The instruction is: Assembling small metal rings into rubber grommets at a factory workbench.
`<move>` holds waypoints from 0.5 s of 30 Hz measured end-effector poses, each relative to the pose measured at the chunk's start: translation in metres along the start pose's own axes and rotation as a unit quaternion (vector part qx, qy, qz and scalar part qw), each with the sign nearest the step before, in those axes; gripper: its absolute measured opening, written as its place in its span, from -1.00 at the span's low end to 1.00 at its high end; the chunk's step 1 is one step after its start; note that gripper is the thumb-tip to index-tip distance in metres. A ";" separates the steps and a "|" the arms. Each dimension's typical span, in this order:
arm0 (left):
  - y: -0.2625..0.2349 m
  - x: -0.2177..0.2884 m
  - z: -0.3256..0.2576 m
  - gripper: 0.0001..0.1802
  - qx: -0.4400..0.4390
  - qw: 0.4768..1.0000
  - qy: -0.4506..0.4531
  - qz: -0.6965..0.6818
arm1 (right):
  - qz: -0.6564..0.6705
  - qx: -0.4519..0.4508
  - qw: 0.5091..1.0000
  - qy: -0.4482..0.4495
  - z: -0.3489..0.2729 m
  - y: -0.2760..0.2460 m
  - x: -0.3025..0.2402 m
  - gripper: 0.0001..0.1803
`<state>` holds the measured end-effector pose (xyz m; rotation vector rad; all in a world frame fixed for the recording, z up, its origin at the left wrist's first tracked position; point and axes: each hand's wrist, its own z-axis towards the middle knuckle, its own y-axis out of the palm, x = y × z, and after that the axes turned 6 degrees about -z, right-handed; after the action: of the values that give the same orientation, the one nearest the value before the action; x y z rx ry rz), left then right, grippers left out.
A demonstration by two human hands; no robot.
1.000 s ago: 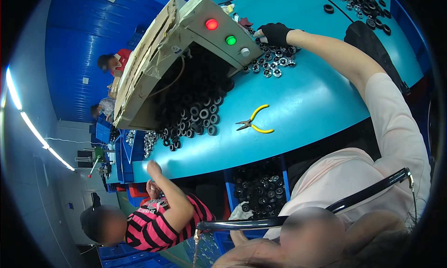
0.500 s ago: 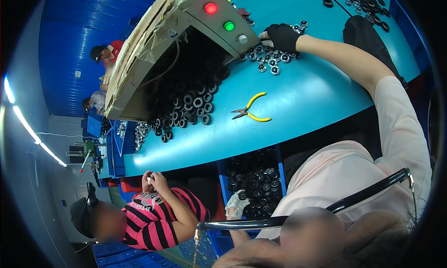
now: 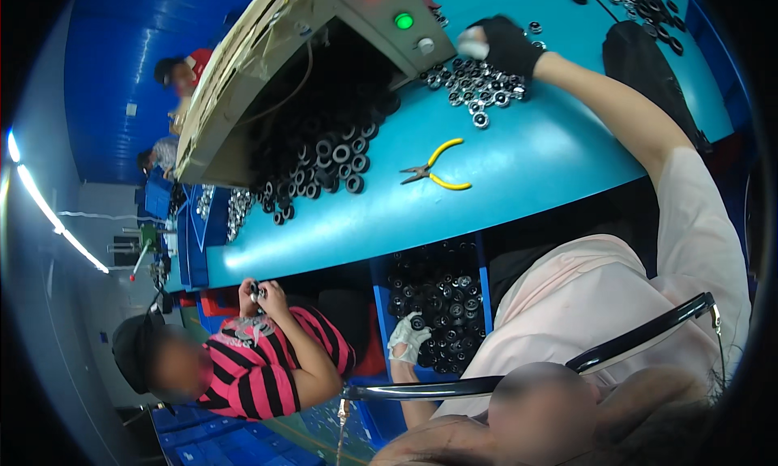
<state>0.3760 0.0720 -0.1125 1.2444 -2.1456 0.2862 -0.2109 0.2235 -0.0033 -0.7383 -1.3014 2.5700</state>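
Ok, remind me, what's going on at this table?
The person's white-gloved left hand holds a small black round piece at a blue plastic bin of similar pieces. The black-gloved right hand is at the heap of shiny silver-and-black round parts on the turquoise table; whether it grips one is unclear. Yellow-handled metal pliers lie open there, untouched. A co-worker in a pink-and-black striped shirt holds a small object in both hands.
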 end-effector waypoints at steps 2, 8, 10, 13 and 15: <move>0.008 -0.003 -0.003 -0.71 0.061 0.998 0.019 0.010 | -0.203 0.111 0.971 0.065 -0.006 -0.005 0.018 -0.68; 0.006 -0.004 0.011 -0.63 0.025 0.992 0.111 -0.048 | -0.160 -0.031 0.957 0.240 -0.025 0.019 0.038 -0.51; 0.003 -0.006 0.014 -0.62 0.050 0.993 0.088 -0.058 | -0.139 -0.028 0.974 0.177 -0.023 0.025 0.049 -0.56; 0.003 -0.010 0.013 -0.63 0.060 0.996 0.055 -0.020 | -0.084 -0.043 0.988 0.120 -0.025 0.034 0.077 -0.52; 0.005 -0.012 0.010 -0.63 0.035 0.998 0.058 0.006 | -0.060 -0.050 0.983 0.164 -0.025 0.046 0.090 -0.55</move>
<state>0.3718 0.0782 -0.1276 1.2240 -2.0610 0.4320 -0.2728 0.2461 -0.0840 -1.0184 -1.3269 2.1864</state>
